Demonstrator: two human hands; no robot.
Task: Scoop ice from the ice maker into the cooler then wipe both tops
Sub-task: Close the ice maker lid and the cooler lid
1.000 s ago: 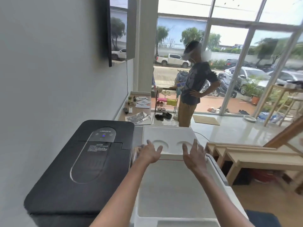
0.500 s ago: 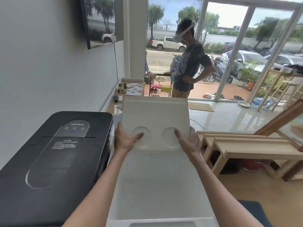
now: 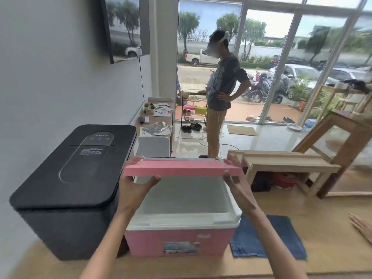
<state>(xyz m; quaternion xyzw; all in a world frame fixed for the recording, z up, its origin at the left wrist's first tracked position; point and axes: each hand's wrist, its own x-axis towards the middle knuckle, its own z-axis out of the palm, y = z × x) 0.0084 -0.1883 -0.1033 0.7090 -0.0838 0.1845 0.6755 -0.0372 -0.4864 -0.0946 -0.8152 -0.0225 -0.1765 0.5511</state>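
Note:
A pink cooler [image 3: 181, 241] with a white rim stands open on the wooden surface, its white inside showing no ice. Its pink lid [image 3: 181, 170] is held level above the cooler's far half. My left hand [image 3: 134, 183] grips the lid's left end and my right hand [image 3: 234, 181] grips its right end, thumbs underneath. The black ice maker [image 3: 68, 178] sits to the left of the cooler, touching or nearly touching it, lid closed, a small blue light on its panel.
A blue cloth [image 3: 267, 236] lies right of the cooler. Wooden benches [image 3: 285, 164] stand beyond it. A person [image 3: 221, 91] stands behind the cooler near the glass wall. Another hand [image 3: 362, 228] shows at the right edge. Grey wall on the left.
The lid has swung from upright, white underside facing me, down to level, pink edge toward me. My hands shifted from its face to its ends. The view tilted down, showing the cooler's pink front.

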